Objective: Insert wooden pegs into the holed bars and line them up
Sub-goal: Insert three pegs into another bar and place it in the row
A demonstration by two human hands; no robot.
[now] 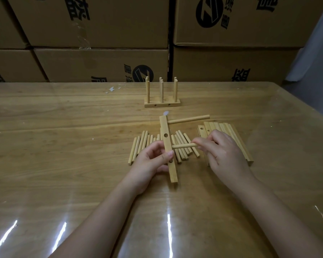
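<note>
A glossy tabletop point(54, 136), strewn with loose pegs point(140, 146), is backed by cardboard boxes point(101, 58). A holed bar point(166, 127) is clasped in the left grip point(149, 162), a peg point(183, 146) pinched in the right grip point(224, 153).

Cardboard boxes point(93, 60) show upside-down Chinese print, round logo point(209, 13)

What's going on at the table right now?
A person is pegging a holed bar. The left hand grips it; a first peg already sticks out near its far end. The right hand pinches a second peg, its tip at the bar's side, and the middle hole is open. Beneath lie loose pegs and spare bars; finished pegged bars stand farther back.
</note>
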